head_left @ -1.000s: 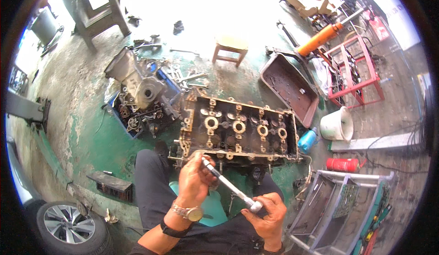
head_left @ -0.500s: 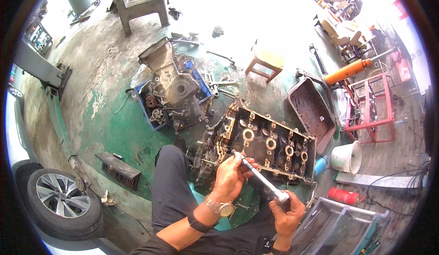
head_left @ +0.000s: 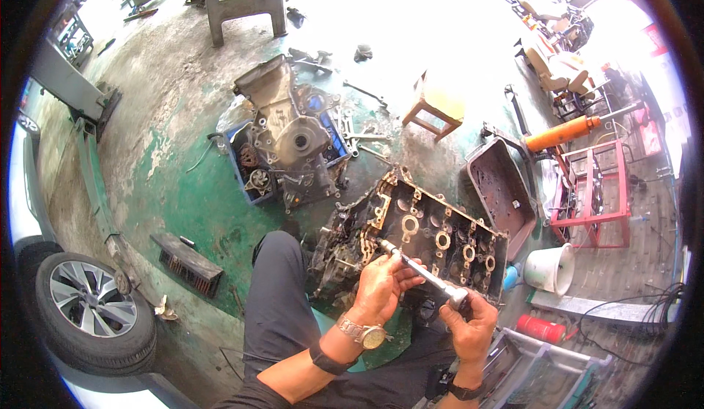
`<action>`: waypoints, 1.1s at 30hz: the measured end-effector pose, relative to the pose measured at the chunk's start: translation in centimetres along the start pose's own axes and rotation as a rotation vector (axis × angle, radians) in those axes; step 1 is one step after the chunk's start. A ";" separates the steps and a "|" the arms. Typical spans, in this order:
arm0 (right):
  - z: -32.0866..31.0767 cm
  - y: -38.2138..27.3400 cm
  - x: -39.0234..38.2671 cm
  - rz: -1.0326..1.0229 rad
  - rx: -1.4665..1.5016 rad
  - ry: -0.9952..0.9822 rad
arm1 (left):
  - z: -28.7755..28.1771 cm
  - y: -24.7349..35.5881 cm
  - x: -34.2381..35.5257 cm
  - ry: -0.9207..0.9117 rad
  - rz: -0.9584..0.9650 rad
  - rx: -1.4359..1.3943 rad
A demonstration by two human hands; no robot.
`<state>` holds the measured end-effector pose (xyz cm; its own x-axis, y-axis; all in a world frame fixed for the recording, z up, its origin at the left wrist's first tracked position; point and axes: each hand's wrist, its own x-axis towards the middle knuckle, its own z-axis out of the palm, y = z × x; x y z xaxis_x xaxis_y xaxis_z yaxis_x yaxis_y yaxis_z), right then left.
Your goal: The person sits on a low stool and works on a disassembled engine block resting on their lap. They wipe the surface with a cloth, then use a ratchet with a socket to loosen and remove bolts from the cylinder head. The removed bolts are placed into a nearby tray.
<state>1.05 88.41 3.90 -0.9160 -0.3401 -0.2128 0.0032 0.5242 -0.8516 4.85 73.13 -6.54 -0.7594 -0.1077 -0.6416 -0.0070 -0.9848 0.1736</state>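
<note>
A long chrome socket wrench (head_left: 425, 272) slants over the near side of an open engine cylinder head (head_left: 440, 236). My left hand (head_left: 380, 290) steadies its shaft near the socket end, fingers loosely curled beneath. At the other end, my right hand (head_left: 471, 325) grips the wrench around its thick head. The socket end lies over the left part of the cylinder head; whether it sits on a bolt I cannot tell. Several ring-shaped bearing seats run along the cylinder head, which has dark, oily recesses.
Beyond stands a blue crate (head_left: 238, 178) of metal parts under a large engine cover (head_left: 293, 134). Spanners (head_left: 356, 136) lie beside it. To the right are a drain pan (head_left: 502, 181), a white bucket (head_left: 550, 269), a red cylinder (head_left: 541, 329) and a grey tool tray (head_left: 543, 372).
Both hands have moved slightly right with the wrench, and its socket end has come over the cylinder head's left part. The whole view has shifted a little.
</note>
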 end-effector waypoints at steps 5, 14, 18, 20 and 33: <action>-0.6 -1.3 1.1 -0.041 -0.140 -0.050 | -0.6 -0.1 0.0 -0.007 -0.026 -0.003; -0.5 -5.3 3.3 -0.157 -0.351 -0.138 | -2.7 1.6 -2.0 -0.064 -0.086 0.149; -0.5 -8.2 5.2 -0.251 -0.475 -0.262 | -3.9 3.9 -2.8 -0.003 0.027 0.285; -0.1 -9.0 6.5 -0.307 -0.480 -0.299 | -4.4 5.4 -3.0 -0.018 0.155 0.330; 2.5 -10.8 11.5 -0.286 -0.386 -0.471 | -1.6 9.5 -0.8 -0.148 0.556 0.815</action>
<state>-8.52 76.93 9.45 -0.5859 -0.7659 -0.2649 -0.4376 0.5741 -0.6920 6.46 63.67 -5.58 -0.8634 -0.4522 -0.2238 -0.0284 -0.3992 0.9164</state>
